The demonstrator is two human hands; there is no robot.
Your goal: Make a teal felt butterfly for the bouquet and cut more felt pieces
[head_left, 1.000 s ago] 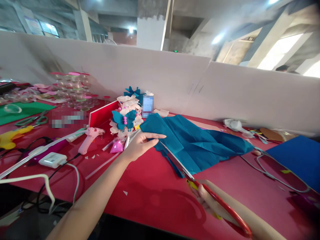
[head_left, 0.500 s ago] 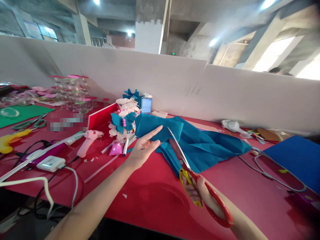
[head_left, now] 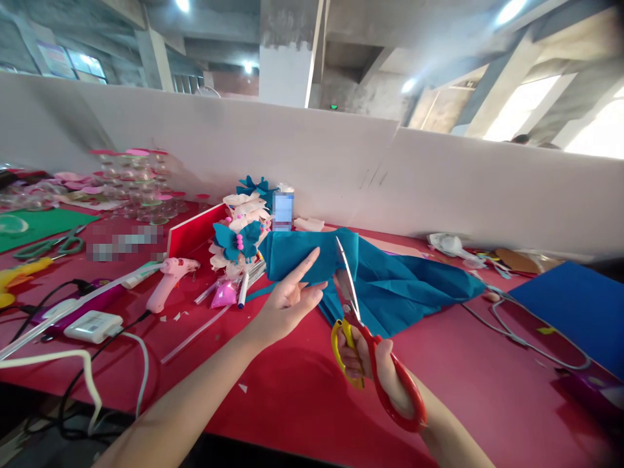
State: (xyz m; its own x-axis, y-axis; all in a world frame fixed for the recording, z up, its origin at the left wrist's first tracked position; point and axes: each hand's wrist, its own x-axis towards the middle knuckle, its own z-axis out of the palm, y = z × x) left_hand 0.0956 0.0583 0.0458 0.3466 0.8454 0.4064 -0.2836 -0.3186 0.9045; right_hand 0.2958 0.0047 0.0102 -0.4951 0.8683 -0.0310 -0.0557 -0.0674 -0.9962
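Note:
A folded sheet of teal tissue paper (head_left: 390,279) lies across the red table (head_left: 302,390). My left hand (head_left: 287,302) lifts its near left corner, thumb and fingers pinched on the paper, forefinger pointing up. My right hand (head_left: 373,367) grips the red and yellow handles of a pair of scissors (head_left: 361,331). The blades point up and away, slightly apart, right against the raised paper edge.
A pink glue gun (head_left: 168,279), a white power adapter (head_left: 92,325) with cables, a paper flower bundle (head_left: 241,231), a red box (head_left: 195,231), green scissors (head_left: 46,246) and clear cups (head_left: 141,182) lie to the left. A blue sheet (head_left: 580,309) and wire (head_left: 526,338) lie right. A white partition stands behind.
My right hand swung the scissors up from lying low on the table to upright at the paper's edge. My left hand lifted the paper corner toward me.

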